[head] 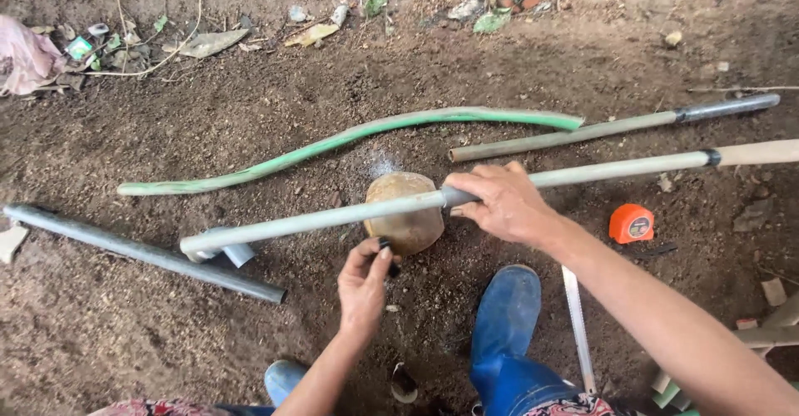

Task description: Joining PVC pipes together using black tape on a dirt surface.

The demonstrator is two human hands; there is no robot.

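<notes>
green hose [349, 137], orange tape measure [631, 223], saw blade [577, 324]

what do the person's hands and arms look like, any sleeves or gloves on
Both arms are bare up to the picture's edge: no sleeves, gloves, watch or rings visible. The left hand has dark-painted or dirt-darkened nails; the right hand shows the same on its thumbnail. Red patterned cloth shows at the bottom edge.

colours: long pipe [333, 215] pale grey, darker grey band at its joint. stone [405, 212] tan-brown. hose [349, 137] green with pale streaks. second pipe [141, 251] dark grey. upper pipe [583, 133] beige with dark grey end. tape measure [631, 223] orange and black. boots [503, 333] blue. ground [125, 324] dark brown soil. saw blade [577, 324] silver-white.
</notes>
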